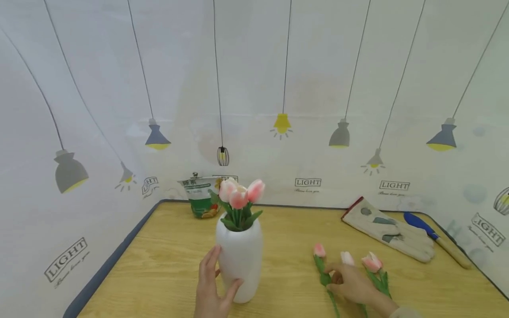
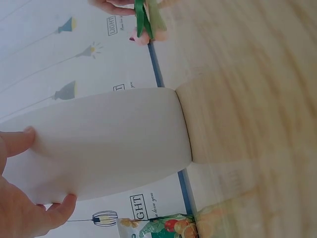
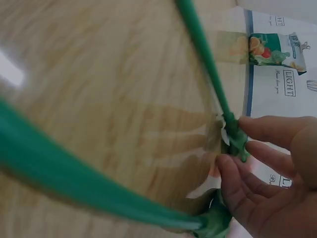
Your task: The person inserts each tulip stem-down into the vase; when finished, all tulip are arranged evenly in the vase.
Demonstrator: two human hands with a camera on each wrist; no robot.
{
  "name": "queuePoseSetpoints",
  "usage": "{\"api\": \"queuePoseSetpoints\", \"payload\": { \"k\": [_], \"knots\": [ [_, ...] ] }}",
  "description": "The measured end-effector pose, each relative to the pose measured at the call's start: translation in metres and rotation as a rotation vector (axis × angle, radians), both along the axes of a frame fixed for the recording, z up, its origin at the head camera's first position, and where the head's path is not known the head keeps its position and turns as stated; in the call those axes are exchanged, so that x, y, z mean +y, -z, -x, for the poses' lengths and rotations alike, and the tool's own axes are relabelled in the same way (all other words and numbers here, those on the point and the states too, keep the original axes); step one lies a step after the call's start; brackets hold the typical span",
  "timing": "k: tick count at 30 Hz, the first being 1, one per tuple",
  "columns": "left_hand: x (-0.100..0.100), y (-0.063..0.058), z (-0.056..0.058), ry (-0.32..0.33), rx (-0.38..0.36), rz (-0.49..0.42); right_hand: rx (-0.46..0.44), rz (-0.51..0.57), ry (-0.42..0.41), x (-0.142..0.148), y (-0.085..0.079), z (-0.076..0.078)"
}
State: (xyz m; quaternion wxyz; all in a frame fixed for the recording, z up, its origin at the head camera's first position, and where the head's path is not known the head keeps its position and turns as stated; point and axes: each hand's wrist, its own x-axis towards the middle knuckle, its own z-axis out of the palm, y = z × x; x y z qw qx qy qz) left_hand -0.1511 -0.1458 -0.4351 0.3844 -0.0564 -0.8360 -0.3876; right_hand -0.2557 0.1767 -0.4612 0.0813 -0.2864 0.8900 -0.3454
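A white vase [image 1: 240, 260] stands on the table with several pink-and-white artificial tulips [image 1: 240, 198] in its mouth. My left hand [image 1: 214, 282] grips the vase from its left side, thumb in front and fingers around it; the left wrist view shows the fingertips on its smooth wall [image 2: 114, 144]. To the right, three loose tulips lie on the wood. My right hand [image 1: 351, 282] pinches the leftmost tulip [image 1: 319, 251] at its leafy stem [image 3: 234, 134]. Partly under that hand lies a paler tulip [image 1: 347, 258], and a third tulip [image 1: 373, 263] lies just right of it.
A green-and-white food pouch [image 1: 200, 198] stands behind the vase at the back edge. At the back right lie a pale work glove [image 1: 389, 232] and a blue-bladed trowel [image 1: 423, 225] with a wooden handle. A lamp-printed curtain [image 1: 254, 88] encloses the table [image 1: 159, 265].
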Motion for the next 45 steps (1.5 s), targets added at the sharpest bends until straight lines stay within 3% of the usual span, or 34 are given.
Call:
{"api": "queuePoseSetpoints", "payload": {
  "k": [7, 13, 15, 21, 24, 27, 33, 38, 41, 45],
  "knots": [
    [0.0, -0.001, 0.001, 0.006, -0.012, -0.016, 0.027, -0.034, 0.082, -0.006, 0.002, -0.003],
    [0.001, -0.002, 0.0, 0.007, -0.042, -0.044, -0.012, 0.008, 0.275, -0.011, 0.004, -0.006],
    [0.001, -0.002, 0.0, 0.002, -0.039, -0.037, -0.004, 0.045, 0.303, -0.012, 0.005, -0.005],
    [0.0, -0.004, -0.001, -0.009, -0.008, -0.01, 0.182, 0.124, 0.267, -0.019, -0.012, -0.003],
    [-0.001, -0.003, -0.001, -0.008, 0.001, -0.004, 0.235, 0.19, 0.24, -0.031, -0.037, -0.004],
    [-0.002, -0.002, 0.0, -0.007, 0.011, 0.002, 0.318, 0.294, 0.204, -0.048, -0.075, -0.005],
    [-0.001, 0.002, 0.003, 0.001, 0.067, 0.03, 0.659, 0.592, 0.036, -0.086, -0.179, -0.014],
    [-0.001, 0.003, 0.004, 0.016, 0.052, 0.016, 0.803, 0.838, -0.067, -0.11, -0.256, -0.027],
    [-0.001, 0.003, 0.003, 0.006, 0.047, 0.016, 0.862, 0.96, -0.079, -0.122, -0.28, -0.032],
    [-0.003, 0.004, 0.003, -0.002, 0.092, 0.055, 0.904, 1.034, -0.036, -0.135, -0.283, -0.033]
  ]
}}
